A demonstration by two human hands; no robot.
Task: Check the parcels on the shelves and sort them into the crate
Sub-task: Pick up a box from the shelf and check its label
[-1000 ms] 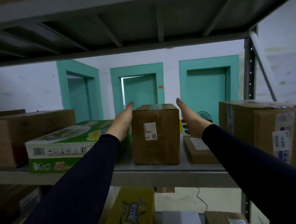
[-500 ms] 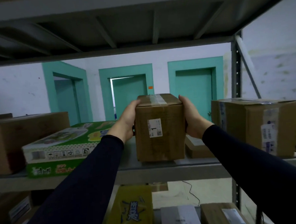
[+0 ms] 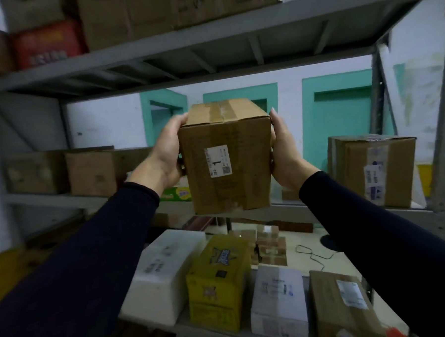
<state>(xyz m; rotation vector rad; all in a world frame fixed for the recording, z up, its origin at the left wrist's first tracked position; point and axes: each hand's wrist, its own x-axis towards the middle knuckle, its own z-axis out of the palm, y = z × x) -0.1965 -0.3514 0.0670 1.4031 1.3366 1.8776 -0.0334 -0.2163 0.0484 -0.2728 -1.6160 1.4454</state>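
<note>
Head view: a tall, taped corrugated cardboard parcel (image 3: 226, 157) with a white label bearing a "1" is held in front of the grey metal shelf (image 3: 321, 209), clear of its deck. The left hand (image 3: 167, 150) and right hand (image 3: 283, 149) clamp its side walls, fingers wrapped over the edges. Half a second earlier its base rested on that shelf. Below the parcel lie a glossy yellow pack (image 3: 219, 279) and white wrapped parcels (image 3: 165, 274).
</note>
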